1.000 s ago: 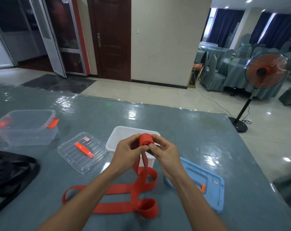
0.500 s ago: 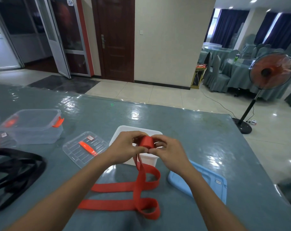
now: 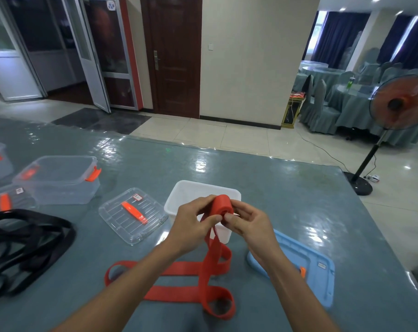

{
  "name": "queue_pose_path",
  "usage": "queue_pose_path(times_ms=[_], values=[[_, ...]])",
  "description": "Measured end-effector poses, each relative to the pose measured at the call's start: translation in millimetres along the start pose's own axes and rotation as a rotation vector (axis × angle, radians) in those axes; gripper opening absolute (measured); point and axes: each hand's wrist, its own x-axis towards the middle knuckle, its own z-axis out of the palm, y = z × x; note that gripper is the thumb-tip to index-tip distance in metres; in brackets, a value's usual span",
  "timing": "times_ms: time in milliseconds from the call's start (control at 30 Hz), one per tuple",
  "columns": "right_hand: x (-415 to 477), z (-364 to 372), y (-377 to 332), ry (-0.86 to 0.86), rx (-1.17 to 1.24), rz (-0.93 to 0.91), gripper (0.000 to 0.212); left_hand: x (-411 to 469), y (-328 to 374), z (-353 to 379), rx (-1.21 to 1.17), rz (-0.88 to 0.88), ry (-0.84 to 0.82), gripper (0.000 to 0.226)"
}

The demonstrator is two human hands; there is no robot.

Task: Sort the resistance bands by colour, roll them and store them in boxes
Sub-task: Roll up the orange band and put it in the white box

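The red resistance band is partly wound into a tight roll, held in the air above the near edge of the white box. The left hand grips the left side of the roll, fingers curled over the top and thumb pressed on the strap below. The right hand pinches the right end of the roll between thumb and curled fingers. The unwound length hangs from the roll and lies in flat loops on the table, near the person. A blue lid lies to the right of the loops. A clear lid lies left of the white box, a clear box farther left. Black bands lie in a heap at the left edge. A fan stands on the floor, far right
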Motion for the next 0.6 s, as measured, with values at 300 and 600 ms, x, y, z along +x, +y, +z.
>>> queue_pose_path(times_ms=[300, 600], values=[[6, 0, -22, -0.031, -0.718, -0.126, 0.036, 18, 3, -21, 0.427, 0.212, -0.308, 0.032], [-1, 4, 2, 0.017, 0.003, -0.036, 0.028, -2, -5, 1, -0.146, -0.081, 0.004, 0.049]])
